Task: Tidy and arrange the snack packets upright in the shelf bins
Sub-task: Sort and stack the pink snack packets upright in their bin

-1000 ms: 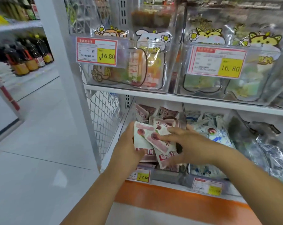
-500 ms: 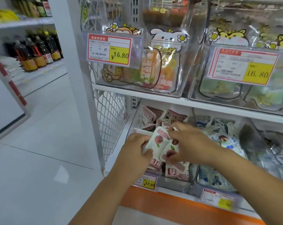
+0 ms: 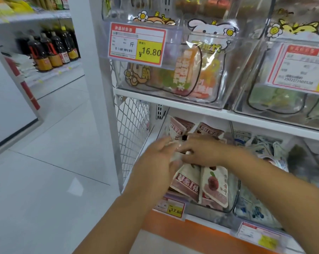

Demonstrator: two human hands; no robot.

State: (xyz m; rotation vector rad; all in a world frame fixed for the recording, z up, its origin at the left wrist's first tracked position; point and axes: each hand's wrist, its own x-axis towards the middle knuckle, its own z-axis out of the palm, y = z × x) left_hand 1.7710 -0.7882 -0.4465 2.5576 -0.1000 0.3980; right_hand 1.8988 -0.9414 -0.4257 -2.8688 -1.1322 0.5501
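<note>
At the front edge of the clear plastic shelf bin (image 3: 210, 210), just behind the yellow price tag (image 3: 175, 210): white-and-maroon flat snack packets (image 3: 214, 186), standing almost upright, long axis vertical, tops leaning slightly left. Directly above, on their top edges: right hand (image 3: 202, 151), fingers curled down, gripping the tops. Left hand (image 3: 159, 160) nearer, touching from the left; too blurred to tell its grip. At the back wall, more such packets (image 3: 178, 126), slumped.

Dark bottles (image 3: 51, 52), price tag (image 3: 136, 45)
</note>
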